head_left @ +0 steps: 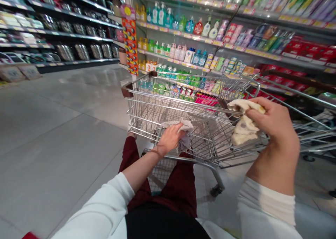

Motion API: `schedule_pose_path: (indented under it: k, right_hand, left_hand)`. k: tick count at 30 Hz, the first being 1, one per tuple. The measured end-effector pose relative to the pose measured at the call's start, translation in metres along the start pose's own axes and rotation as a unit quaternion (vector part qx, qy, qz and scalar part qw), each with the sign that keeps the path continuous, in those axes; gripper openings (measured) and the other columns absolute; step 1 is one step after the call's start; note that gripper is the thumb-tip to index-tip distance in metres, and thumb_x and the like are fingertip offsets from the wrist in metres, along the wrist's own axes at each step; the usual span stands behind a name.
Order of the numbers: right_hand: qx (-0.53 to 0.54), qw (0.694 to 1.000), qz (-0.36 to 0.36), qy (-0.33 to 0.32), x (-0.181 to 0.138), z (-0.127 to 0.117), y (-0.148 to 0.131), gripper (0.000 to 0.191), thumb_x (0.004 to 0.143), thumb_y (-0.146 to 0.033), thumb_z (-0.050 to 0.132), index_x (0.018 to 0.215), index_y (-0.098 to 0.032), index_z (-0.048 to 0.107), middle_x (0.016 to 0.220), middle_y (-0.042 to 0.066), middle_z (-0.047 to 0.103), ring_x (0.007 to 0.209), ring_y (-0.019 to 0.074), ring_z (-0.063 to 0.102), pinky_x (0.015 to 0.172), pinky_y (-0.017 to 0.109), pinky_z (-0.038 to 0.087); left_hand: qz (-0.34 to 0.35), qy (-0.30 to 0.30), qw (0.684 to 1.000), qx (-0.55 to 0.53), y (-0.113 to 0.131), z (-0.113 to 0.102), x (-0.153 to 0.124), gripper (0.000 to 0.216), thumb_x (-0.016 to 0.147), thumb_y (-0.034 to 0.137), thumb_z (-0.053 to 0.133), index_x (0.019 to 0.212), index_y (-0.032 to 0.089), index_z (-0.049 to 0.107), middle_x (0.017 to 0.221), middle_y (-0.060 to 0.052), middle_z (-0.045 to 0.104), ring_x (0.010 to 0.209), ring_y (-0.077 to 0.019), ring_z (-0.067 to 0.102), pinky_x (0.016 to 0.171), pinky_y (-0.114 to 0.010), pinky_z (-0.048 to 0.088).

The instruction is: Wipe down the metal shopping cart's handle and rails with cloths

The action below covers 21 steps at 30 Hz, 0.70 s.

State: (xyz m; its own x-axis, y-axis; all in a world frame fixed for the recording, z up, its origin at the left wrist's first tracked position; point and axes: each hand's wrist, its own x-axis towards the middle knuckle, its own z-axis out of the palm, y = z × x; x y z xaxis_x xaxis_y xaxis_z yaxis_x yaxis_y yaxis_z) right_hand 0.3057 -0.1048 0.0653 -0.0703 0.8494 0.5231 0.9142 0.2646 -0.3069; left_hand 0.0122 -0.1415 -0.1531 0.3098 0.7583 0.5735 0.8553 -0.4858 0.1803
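A wire shopping cart (147,95) stands in front of me in a store aisle. My left hand (171,138) reaches into its basket and presses a crumpled grey-white cloth (185,127) against the wire side, fingers curled over it. My right hand (274,121) is closed on a second, cream-coloured cloth (243,128), held bunched against the cart's handle bar (228,107) at the near right. Both arms wear white sleeves.
Shelves (210,39) of soap and detergent bottles run along the right. Dark shelves (78,49) with metal pots stand at the back left. The grey tiled floor (52,134) spreads to the left. Another cart's frame (315,134) shows at the right edge.
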Motion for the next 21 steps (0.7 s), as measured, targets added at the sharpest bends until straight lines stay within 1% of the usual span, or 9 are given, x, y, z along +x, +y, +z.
schedule_pose_path:
  k: [3, 5, 7, 10, 12, 14, 16, 19, 21]
  right_hand:
    - [-0.004, 1.0, -0.001, -0.003, -0.003, -0.002, 0.001, 0.039, 0.068, -0.038, 0.058, 0.101, -0.025, 0.074, 0.08, 0.004, 0.071, 0.07, 0.0211, 0.059, 0.068, 0.032, 0.042]
    - [-0.001, 1.0, -0.005, -0.002, -0.006, -0.003, 0.0, 0.039, 0.068, -0.038, 0.057, 0.101, -0.024, 0.074, 0.081, 0.004, 0.071, 0.071, 0.0212, 0.059, 0.068, 0.032, 0.042]
    - [0.008, 1.0, -0.006, 0.004, -0.01, -0.004, -0.001, 0.038, 0.068, -0.038, 0.057, 0.099, -0.025, 0.074, 0.078, 0.004, 0.07, 0.072, 0.0211, 0.06, 0.069, 0.032, 0.042]
    - [0.019, 1.0, -0.007, 0.018, -0.014, -0.002, -0.001, 0.038, 0.068, -0.038, 0.057, 0.099, -0.025, 0.075, 0.075, 0.003, 0.068, 0.07, 0.0199, 0.059, 0.069, 0.032, 0.042]
    - [0.023, 0.999, -0.01, 0.031, -0.015, -0.001, 0.0, 0.039, 0.068, -0.039, 0.058, 0.099, -0.025, 0.075, 0.074, 0.002, 0.067, 0.069, 0.0194, 0.058, 0.068, 0.032, 0.042]
    - [0.024, 0.999, -0.014, 0.042, -0.015, 0.001, 0.002, 0.04, 0.067, -0.04, 0.058, 0.099, -0.025, 0.076, 0.074, 0.002, 0.067, 0.069, 0.0196, 0.058, 0.068, 0.032, 0.042]
    - [0.019, 0.999, -0.02, 0.039, -0.015, 0.001, 0.002, 0.04, 0.067, -0.04, 0.058, 0.099, -0.025, 0.076, 0.075, 0.002, 0.068, 0.07, 0.0197, 0.058, 0.068, 0.031, 0.041]
    - [0.014, 0.999, -0.02, 0.027, -0.015, 0.001, 0.002, 0.039, 0.069, -0.039, 0.059, 0.102, -0.025, 0.076, 0.076, 0.002, 0.069, 0.07, 0.0184, 0.058, 0.068, 0.03, 0.04]
    - [0.014, 0.999, -0.021, 0.029, -0.016, 0.001, 0.0, 0.038, 0.071, -0.039, 0.059, 0.102, -0.026, 0.076, 0.075, 0.002, 0.068, 0.068, 0.0171, 0.057, 0.066, 0.029, 0.039]
  left_hand:
    - [0.005, -0.008, 1.0, 0.0, 0.0, 0.005, -0.01, 0.033, 0.094, 0.017, 0.049, 0.123, 0.018, 0.065, 0.139, -0.015, 0.055, 0.121, -0.0289, 0.055, 0.101, -0.046, 0.048]
    - [0.009, 0.016, 1.0, -0.016, 0.002, 0.0, -0.013, 0.034, 0.092, 0.015, 0.051, 0.123, 0.019, 0.065, 0.138, -0.014, 0.056, 0.121, -0.028, 0.054, 0.101, -0.044, 0.048]
    - [0.02, 0.083, 0.996, -0.029, 0.005, -0.014, -0.012, 0.035, 0.092, 0.019, 0.052, 0.125, 0.02, 0.063, 0.138, -0.014, 0.055, 0.124, -0.0278, 0.053, 0.103, -0.043, 0.047]
    - [0.027, 0.229, 0.973, -0.015, 0.01, -0.042, 0.0, 0.038, 0.095, 0.03, 0.053, 0.132, 0.024, 0.059, 0.147, -0.014, 0.047, 0.135, -0.029, 0.046, 0.11, -0.046, 0.042]
    - [0.016, 0.281, 0.959, 0.008, 0.011, -0.056, 0.013, 0.045, 0.096, 0.039, 0.055, 0.139, 0.027, 0.053, 0.153, -0.012, 0.042, 0.143, -0.0308, 0.038, 0.115, -0.049, 0.037]
    - [0.014, 0.272, 0.962, 0.028, 0.007, -0.059, 0.025, 0.051, 0.095, 0.044, 0.056, 0.143, 0.027, 0.051, 0.155, -0.012, 0.041, 0.146, -0.0341, 0.034, 0.115, -0.052, 0.034]
    - [0.011, 0.229, 0.972, 0.053, -0.001, -0.053, 0.031, 0.051, 0.094, 0.042, 0.058, 0.142, 0.027, 0.053, 0.153, -0.012, 0.044, 0.142, -0.0355, 0.04, 0.112, -0.052, 0.037]
    - [-0.02, 0.162, 0.983, 0.083, -0.016, -0.035, 0.027, 0.051, 0.091, 0.034, 0.061, 0.141, 0.03, 0.056, 0.149, -0.012, 0.05, 0.125, -0.0317, 0.054, 0.101, -0.045, 0.045]
    - [-0.038, 0.13, 0.987, 0.088, -0.025, -0.024, 0.018, 0.051, 0.089, 0.028, 0.062, 0.14, 0.031, 0.058, 0.148, -0.012, 0.051, 0.122, -0.0303, 0.056, 0.097, -0.041, 0.047]
